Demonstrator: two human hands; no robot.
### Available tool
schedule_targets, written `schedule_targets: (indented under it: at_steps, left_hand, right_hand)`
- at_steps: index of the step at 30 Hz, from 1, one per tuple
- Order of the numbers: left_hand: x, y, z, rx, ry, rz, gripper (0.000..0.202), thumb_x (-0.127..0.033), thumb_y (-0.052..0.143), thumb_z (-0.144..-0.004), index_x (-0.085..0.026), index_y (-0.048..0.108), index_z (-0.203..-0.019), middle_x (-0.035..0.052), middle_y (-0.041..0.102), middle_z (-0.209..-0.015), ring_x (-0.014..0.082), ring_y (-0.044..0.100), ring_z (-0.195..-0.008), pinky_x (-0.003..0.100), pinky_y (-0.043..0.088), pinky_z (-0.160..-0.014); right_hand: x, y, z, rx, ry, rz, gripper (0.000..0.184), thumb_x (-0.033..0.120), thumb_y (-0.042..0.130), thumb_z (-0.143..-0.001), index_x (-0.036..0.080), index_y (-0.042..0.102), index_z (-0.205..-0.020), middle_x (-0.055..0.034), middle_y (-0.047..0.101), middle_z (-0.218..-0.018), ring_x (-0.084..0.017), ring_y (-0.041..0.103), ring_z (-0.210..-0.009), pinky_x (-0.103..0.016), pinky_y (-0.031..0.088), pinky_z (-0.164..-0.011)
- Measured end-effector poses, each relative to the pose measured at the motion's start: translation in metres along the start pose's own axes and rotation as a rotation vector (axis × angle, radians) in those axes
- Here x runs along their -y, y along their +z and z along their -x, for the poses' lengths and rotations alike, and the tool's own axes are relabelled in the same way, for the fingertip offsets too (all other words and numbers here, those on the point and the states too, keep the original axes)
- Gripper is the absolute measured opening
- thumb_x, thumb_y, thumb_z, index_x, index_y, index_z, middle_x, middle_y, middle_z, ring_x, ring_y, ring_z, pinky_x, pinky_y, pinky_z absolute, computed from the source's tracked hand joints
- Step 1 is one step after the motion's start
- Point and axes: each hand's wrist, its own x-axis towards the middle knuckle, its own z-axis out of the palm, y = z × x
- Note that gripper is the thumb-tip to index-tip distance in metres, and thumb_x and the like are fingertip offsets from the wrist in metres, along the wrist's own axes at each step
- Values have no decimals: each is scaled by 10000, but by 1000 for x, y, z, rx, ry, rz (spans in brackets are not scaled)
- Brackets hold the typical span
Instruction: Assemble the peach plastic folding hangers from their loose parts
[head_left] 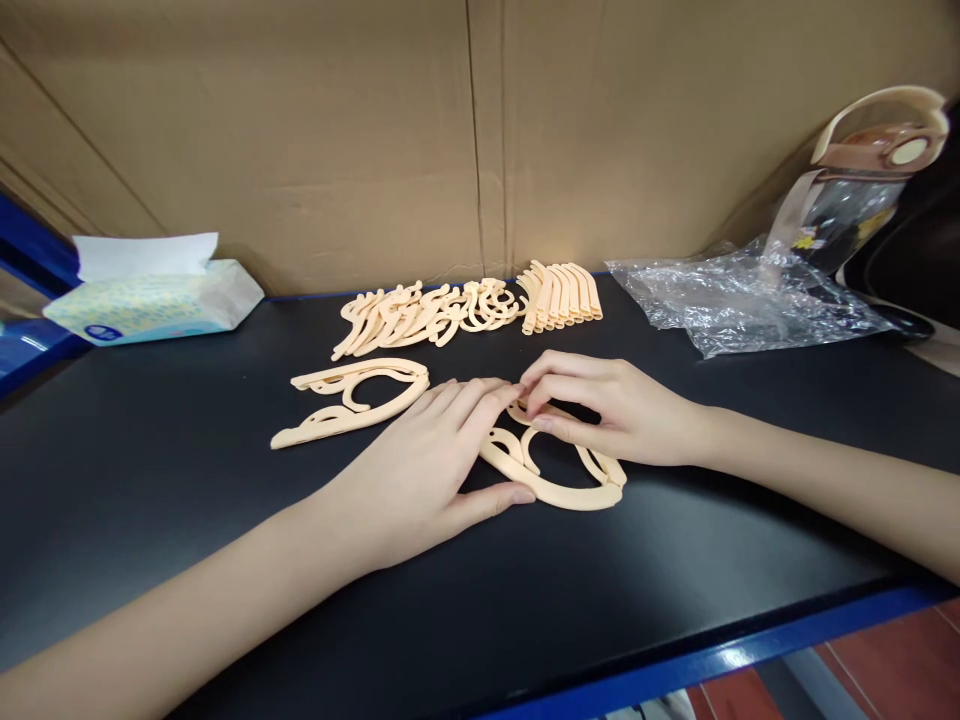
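Observation:
A beige plastic folding hanger (pixel 571 497) lies on the black tabletop in front of me, its two arms folded side by side around a curved hook. My left hand (pixel 442 460) covers the left end of it, with the thumb along the near arm and the fingers over the far side. From the right, my right hand (pixel 615 405) pinches the far arm with bent fingers; its fingertips meet those of the left. The exact grip under the fingers is hidden. Left of my left hand rests another folded hanger (pixel 382 412), partly behind my fingers.
Along the back lie a pile of loose curved hanger pieces (pixel 386 318), several hooks (pixel 484 308) and a stack of hanger arms (pixel 562 293). A tissue pack (pixel 161 300) stands at left. Crumpled clear plastic (pixel 739 300) and a bottle (pixel 859 205) sit at right, before a cardboard wall (pixel 337 140).

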Motion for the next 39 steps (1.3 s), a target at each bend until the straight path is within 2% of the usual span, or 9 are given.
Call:
schedule_targets:
  at_steps: [7, 24, 29, 34, 39]
  left_hand:
    - [-1, -1, -2, -15, -30, -56, 493, -550, 551, -917, -158, 509, -1212, 128, 556, -1243, 297, 575, -1053, 470, 485, -901]
    - [0, 0, -2, -58, -6, -151, 537, -590, 525, -914, -134, 530, -1198, 131, 563, -1132, 311, 585, -971, 482, 497, -831]
    - [0, 0, 0, -33, -17, -120, 525, -581, 512, -924, -143, 534, -1214, 130, 562, -1180, 301, 584, -1005, 480, 497, -862]
    - [1, 1, 0, -1, -18, -56, 529, -548, 504, -944, -138, 492, -1278, 137, 553, -1280, 298, 554, -1137, 461, 473, -951]
    - [2, 1, -1, 4, -25, -49, 532, -549, 509, -941, -139, 491, -1279, 137, 551, -1292, 296, 550, -1149, 462, 470, -964]
  right_hand:
    - [1, 1, 0, 34, -24, 95, 188, 289, 459, -988, 202, 615, -1046, -73, 601, -1143, -156, 605, -951, -309, 505, -807]
    - [1, 0, -1, 84, -30, 169, 222, 326, 446, -998, 180, 595, -1072, -83, 607, -1127, -181, 571, -1002, -332, 485, -843]
    - [1, 0, -1, 84, -33, 174, 224, 333, 440, -1000, 186, 593, -1074, -85, 614, -1110, -187, 571, -995, -338, 482, -838]
    - [1, -1, 0, 89, -24, 177, 231, 331, 437, -1000, 181, 595, -1080, -84, 616, -1104, -190, 565, -990, -343, 478, -834]
    - [1, -1, 0, 94, -29, 183, 235, 321, 444, -1000, 169, 596, -1093, -80, 609, -1109, -187, 561, -997, -336, 474, -845]
